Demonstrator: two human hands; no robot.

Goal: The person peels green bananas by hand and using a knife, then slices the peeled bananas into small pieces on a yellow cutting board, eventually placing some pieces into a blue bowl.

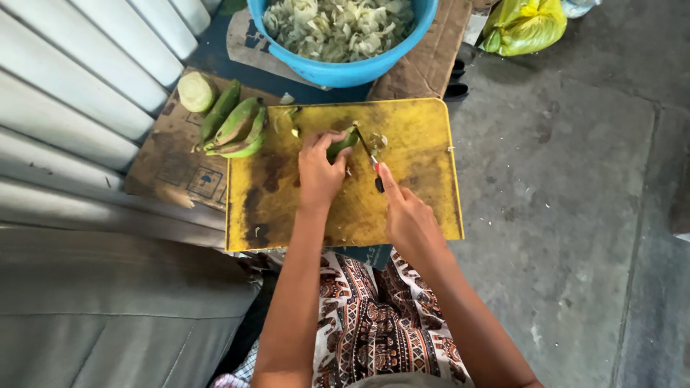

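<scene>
Patterned cloth point(374, 323) in brown, white and black covers the person's lap at the bottom of the view, and both bare forearms reach forward from it over a yellow cutting board point(424, 144). On the board, which is stained dark in patches, the left hand point(320, 169) presses down on a green banana point(343, 142), fingers curled over it and holding it flat against the board near its far edge. Just to the right, the right hand point(406, 215) grips a knife point(370, 162) with a dark and red handle, fingers closed around the handle and the forefinger stretched along it; the blade points away from the person and meets the end of the banana. Small pale scraps lie on the board around the cut. Left of the board, on a flattened sheet of cardboard point(169, 169), rests a bunch of green bananas point(237, 126), with a cut piece point(195, 91) showing its pale round face just beyond them. Beyond the board stands a blue tub point(345, 72) filled with pale sliced pieces. A yellow plastic bag point(525, 25) sits on the grey concrete floor point(575, 179) at upper right. Along the left side runs a white ribbed wall point(72, 93).
</scene>
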